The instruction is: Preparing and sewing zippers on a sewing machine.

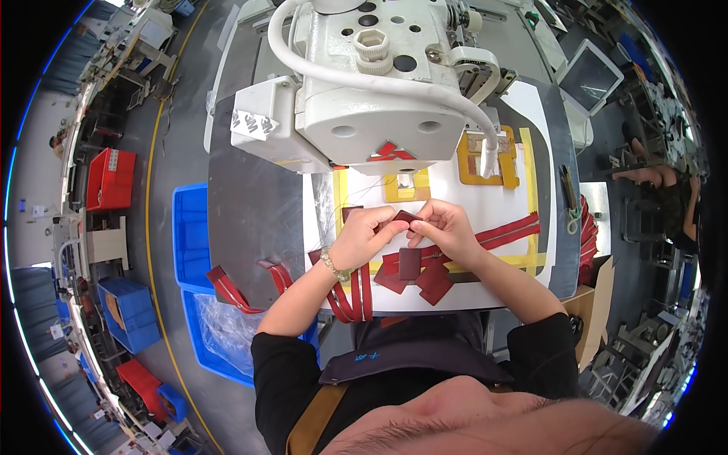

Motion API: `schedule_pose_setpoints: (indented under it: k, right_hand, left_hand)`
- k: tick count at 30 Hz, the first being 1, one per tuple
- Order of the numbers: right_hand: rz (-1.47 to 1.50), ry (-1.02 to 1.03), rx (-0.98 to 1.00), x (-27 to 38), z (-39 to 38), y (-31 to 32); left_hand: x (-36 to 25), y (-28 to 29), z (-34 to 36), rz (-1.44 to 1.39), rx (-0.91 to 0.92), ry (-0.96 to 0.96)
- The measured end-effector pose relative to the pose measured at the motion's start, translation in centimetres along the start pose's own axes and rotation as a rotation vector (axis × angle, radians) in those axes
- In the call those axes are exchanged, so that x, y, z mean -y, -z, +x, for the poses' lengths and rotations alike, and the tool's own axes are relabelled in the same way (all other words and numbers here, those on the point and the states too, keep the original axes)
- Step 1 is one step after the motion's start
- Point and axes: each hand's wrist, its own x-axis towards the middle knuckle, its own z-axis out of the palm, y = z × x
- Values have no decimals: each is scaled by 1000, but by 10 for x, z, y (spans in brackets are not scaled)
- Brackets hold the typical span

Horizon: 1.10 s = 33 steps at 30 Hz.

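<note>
My left hand (366,233) and my right hand (444,227) meet over the white work surface (500,205) and pinch a small dark red fabric piece (404,218) between their fingertips. Just below them lies a small pile of dark red fabric pieces (415,271). A red zipper strip (506,232) runs from under my right hand toward the right. More red zipper strips (351,297) hang over the table's front edge under my left wrist. The white sewing machine head (364,83) stands right behind my hands.
Yellow tape marks (531,182) frame the white surface. Scissors (569,199) lie at the table's right side beside a stack of red zippers (586,227). A blue bin (199,296) with clear plastic stands left of the table; red zippers (227,287) drape over it. Another person (667,193) sits at far right.
</note>
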Motion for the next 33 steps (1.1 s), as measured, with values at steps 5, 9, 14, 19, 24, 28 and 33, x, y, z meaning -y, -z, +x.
schedule_pose_setpoints:
  k: [5, 9, 14, 19, 24, 28, 33]
  right_hand:
    - [-5, -5, -6, 1, 0, -1]
    - [-12, 2, -2, 2, 0, -1]
    - [3, 4, 4, 0, 2, -1]
    - [15, 1, 19, 0, 2, -1]
    - [25, -19, 32, 0, 1, -2]
    - [-267, -81, 133, 16, 0, 1]
    - [-338, -55, 120, 18, -1, 3]
  left_hand:
    - [-3, 0, 1, -4, -17, -5]
    - [-1, 0, 0, -25, -26, -4]
    - [-1, 1, 1, 4, -31, -8]
    - [-4, 1, 1, 15, -45, -21]
    - [-3, 2, 2, 8, -37, -28]
    - [-4, 8, 4, 34, 55, -161]
    - [-3, 6, 5, 40, 95, -253]
